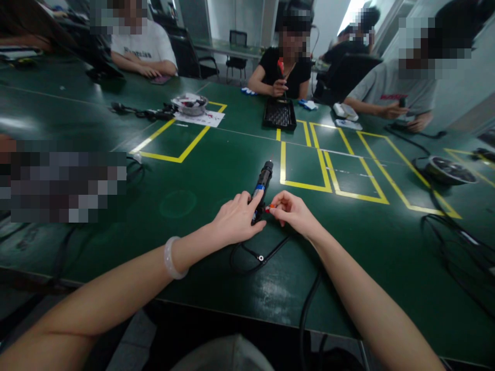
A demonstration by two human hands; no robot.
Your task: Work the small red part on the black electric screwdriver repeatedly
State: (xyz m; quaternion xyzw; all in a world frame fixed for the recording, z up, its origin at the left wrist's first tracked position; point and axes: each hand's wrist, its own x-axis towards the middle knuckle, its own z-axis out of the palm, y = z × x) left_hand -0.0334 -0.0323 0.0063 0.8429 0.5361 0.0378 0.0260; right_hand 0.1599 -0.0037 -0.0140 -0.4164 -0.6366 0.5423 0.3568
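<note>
A black electric screwdriver [265, 175] with a blue band lies on the green table, its thin tip pointing away from me. My left hand [237, 219] is over its rear part, the index finger along the body and the thumb on the near side; the palm hides part of the grip. Close beside it, my right hand [290, 208] pinches a small red-and-orange piece [269, 208] at the tool's right side. Whether that piece is joined to the tool, I cannot tell. Nearer me, a black cable [278, 246] loops on the table, with a small metal ring [261, 258] by it.
Yellow tape [305, 185] marks rectangles on the table [216, 170]. Farther off stand a black tray [279, 114] and a clear bowl [191, 104] on paper. A round metal dish [450, 171] and coiled cables [456, 242] lie at right. Several people sit around the table.
</note>
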